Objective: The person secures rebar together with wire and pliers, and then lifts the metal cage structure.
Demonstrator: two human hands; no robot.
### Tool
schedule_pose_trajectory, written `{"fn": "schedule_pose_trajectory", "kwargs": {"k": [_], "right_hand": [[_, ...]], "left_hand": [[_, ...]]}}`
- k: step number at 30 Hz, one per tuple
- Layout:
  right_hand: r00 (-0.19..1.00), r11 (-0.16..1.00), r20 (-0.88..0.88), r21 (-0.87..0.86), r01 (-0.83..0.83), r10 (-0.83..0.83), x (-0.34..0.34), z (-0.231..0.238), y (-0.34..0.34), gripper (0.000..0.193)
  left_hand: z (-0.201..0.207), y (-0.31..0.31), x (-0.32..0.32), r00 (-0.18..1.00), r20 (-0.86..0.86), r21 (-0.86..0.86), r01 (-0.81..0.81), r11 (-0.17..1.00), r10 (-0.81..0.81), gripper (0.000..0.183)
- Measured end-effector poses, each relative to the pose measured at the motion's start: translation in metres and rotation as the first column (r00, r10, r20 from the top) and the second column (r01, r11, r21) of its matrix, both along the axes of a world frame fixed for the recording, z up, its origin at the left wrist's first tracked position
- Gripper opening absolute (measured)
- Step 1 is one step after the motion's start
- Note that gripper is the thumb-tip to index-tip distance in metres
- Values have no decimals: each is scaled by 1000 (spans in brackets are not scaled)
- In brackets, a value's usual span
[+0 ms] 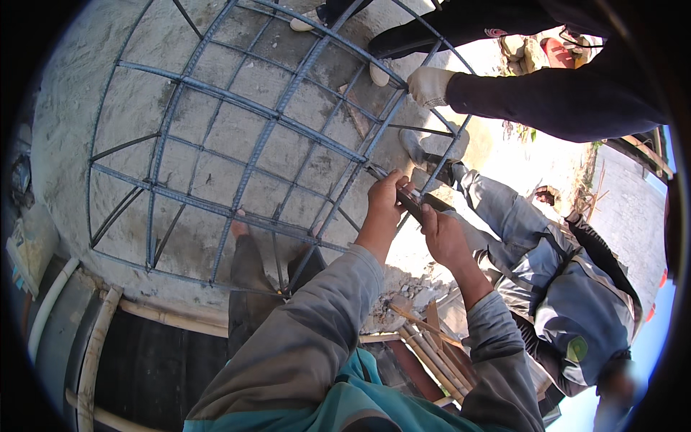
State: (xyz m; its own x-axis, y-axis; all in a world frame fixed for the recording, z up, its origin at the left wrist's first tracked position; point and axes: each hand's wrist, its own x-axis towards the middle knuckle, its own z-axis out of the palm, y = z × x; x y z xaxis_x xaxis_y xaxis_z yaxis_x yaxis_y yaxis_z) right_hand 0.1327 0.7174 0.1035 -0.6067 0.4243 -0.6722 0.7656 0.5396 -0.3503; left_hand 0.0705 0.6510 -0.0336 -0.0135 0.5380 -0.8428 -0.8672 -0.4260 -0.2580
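Observation:
A cage of steel reinforcing bars (248, 167), crossed in a grid, stands in front of me. At its right side my left hand (385, 203) is closed around a dark plier-like tool (412, 204). The tool's tip lies close to a bar crossing; the exact contact cannot be made out. My right hand (443, 236) is closed on the tool's near end, thumb on top. Farther off, a co-worker's white-gloved hand (430, 87) grips the cage's corner.
Another person in grey work clothes (576, 288) is at the right, close to my right arm. Bamboo poles (93, 353) edge a dark surface at the lower left. Rubble (410, 297) and wood strips (435, 356) lie below my hands. Concrete ground (72, 137) spreads under the cage.

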Motion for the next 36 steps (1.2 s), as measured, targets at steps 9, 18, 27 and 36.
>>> {"fn": "schedule_pose_trajectory", "kwargs": {"k": [9, 18, 27, 36], "right_hand": [[774, 789, -154, -79, 609, -614, 63, -30, -63, 47], [973, 978, 122, -49, 202, -195, 48, -29, -47, 59], [941, 974, 257, 0, -228, 220, -1, 5, -23, 77], [575, 609, 588, 169, -775, 569, -44, 28, -28, 66]], "left_hand": [[-5, -16, 13, 935, -196, -156, 267, 951, -295, 15], [-7, -17, 24, 884, -278, -233, 317, 919, -375, 47], [-1, -19, 16, 965, -206, -47, 156, 987, -162, 57], [-33, 7, 26, 990, -96, 132, -87, 987, 100, 35]]}}
